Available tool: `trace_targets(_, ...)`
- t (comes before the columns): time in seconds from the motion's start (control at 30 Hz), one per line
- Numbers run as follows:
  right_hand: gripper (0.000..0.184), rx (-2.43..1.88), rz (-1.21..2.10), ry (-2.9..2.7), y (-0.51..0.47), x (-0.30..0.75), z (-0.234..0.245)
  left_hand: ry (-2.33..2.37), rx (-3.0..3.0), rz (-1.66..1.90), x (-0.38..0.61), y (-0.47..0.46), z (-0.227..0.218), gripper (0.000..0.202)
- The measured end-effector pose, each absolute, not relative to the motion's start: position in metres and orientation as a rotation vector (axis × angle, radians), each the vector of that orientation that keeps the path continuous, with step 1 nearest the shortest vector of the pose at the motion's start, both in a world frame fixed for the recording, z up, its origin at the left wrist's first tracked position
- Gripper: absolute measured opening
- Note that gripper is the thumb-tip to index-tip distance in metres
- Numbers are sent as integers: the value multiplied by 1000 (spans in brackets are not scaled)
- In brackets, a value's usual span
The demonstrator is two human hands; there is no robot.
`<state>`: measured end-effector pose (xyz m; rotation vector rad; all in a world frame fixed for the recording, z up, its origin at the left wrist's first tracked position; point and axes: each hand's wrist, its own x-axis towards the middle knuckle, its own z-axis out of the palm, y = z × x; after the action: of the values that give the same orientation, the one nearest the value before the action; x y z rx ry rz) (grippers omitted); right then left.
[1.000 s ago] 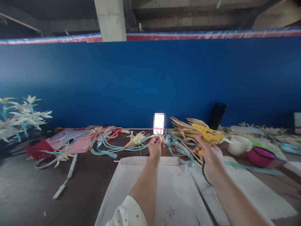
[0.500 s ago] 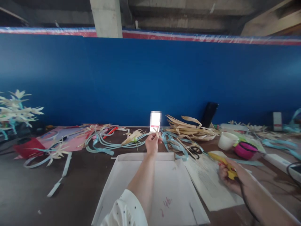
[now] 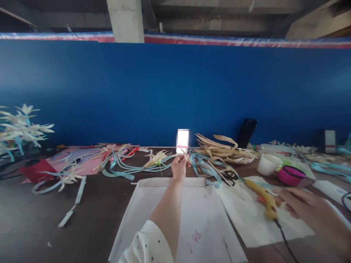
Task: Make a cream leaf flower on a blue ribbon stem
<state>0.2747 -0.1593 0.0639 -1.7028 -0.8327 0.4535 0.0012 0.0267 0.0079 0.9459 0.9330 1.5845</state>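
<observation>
My left hand (image 3: 179, 166) reaches over the far edge of the white cardboard box lid (image 3: 171, 183), its fingers pinched on a small strip of pale corn husk (image 3: 185, 155). On the printed paper (image 3: 252, 233) at the right lies a yellow hot glue gun (image 3: 263, 197) with an orange trigger and a black cord. Just right of the glue gun is my right hand (image 3: 307, 204), blurred by motion, its fingers stretched out and holding nothing that I can see. Black-handled scissors (image 3: 229, 177) lie beyond the gun's nozzle.
A lit phone (image 3: 182, 140) leans against the blue panel (image 3: 164, 91). Dried corn husks (image 3: 227, 151) and blue ribbons (image 3: 205, 166) lie right of it. Farther right stand a white cup (image 3: 268, 164) and a magenta container (image 3: 290, 176). Husk flowers (image 3: 24, 124) stand at left.
My right hand has let go of the glue gun and drawn back to the right. The glue gun now rests on the paper. My left hand keeps its pinch on the husk strip.
</observation>
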Motion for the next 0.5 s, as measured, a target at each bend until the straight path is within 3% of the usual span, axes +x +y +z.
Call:
trace_targets(0.17,33,-1444,902,-985,-103,190,67,942,948,1577,0,28,7,26)
trace_targets(0.3,27,-1333,1261,-810,-41,132,54,965,958,1554,0,29,7,26)
trace_targets(0.5,16,-1368,1293,-638,18,94,32,955,932,1523,0,32,3,26)
